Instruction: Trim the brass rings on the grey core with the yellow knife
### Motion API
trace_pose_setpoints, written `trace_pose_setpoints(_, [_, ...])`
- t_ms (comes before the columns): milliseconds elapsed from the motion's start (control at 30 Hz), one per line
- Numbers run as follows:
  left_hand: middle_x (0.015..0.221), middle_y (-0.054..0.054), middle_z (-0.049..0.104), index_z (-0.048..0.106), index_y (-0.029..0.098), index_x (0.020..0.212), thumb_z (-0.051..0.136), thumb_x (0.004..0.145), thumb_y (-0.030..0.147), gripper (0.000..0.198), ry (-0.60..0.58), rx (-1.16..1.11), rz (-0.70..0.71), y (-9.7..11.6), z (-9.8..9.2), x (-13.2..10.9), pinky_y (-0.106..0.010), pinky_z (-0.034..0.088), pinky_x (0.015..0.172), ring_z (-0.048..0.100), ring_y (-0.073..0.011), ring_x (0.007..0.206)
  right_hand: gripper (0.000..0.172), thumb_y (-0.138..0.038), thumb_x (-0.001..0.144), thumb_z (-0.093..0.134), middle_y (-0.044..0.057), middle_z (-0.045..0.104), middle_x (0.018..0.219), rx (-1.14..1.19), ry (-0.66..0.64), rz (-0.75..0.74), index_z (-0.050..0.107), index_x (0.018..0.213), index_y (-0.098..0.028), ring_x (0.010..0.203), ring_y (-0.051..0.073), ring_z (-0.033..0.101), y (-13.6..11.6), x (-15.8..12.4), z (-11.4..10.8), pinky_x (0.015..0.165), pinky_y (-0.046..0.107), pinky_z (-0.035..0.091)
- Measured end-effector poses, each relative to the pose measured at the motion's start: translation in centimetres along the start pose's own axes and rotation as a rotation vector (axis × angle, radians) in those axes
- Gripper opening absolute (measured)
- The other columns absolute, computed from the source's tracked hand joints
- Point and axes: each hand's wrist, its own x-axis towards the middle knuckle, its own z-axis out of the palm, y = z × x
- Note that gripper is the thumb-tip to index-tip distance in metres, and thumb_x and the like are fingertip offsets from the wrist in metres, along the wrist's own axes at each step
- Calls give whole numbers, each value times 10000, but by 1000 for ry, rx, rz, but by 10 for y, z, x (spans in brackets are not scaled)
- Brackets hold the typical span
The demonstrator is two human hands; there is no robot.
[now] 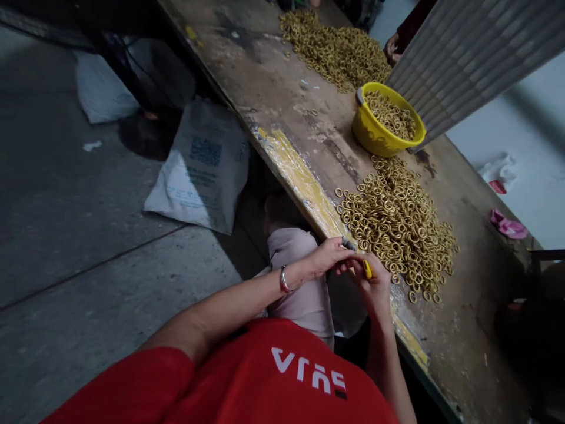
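My left hand (pixel 332 257) is closed at the table edge, its fingertips pinched together against those of my right hand. A dark wrap (pixel 348 242) covers one of its digits. What sits between the fingertips is too small to make out, perhaps hidden. My right hand (pixel 375 284) is closed around a small yellow tool (pixel 367 269); only a bit of its yellow body shows. Just beyond both hands lies a heap of brass-coloured rings (pixel 399 221) on the wooden table (pixel 282 88).
A yellow basin (pixel 379 138) full of rings stands behind the heap. Farther back is another ring pile (pixel 335 50), with another person's hand (pixel 392 48) beside it. Yellow tape (pixel 304 182) lines the table edge. A white sack (pixel 200 171) lies on the floor at left.
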Motion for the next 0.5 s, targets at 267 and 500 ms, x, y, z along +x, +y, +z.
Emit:
trace_pose_setpoints(267, [686,0,675,516,159,954,777,700,520,513,-48,-30,-34,-2,4,-20,-161,414,381,546,-68,421,292,-449,808,688,-18,579,587,571,72,452,682,880,-165,477,91,455,-4,-1,4,458,216,360])
trace_pose_setpoints(500, [758,-45,716,580,134,968,742,760,444,408,5,97,26,-5,10,-34,-189,479,439,589,-86,489,310,-409,716,772,-56,520,496,923,43,586,647,831,-148,401,52,367,4,-3,0,396,178,277])
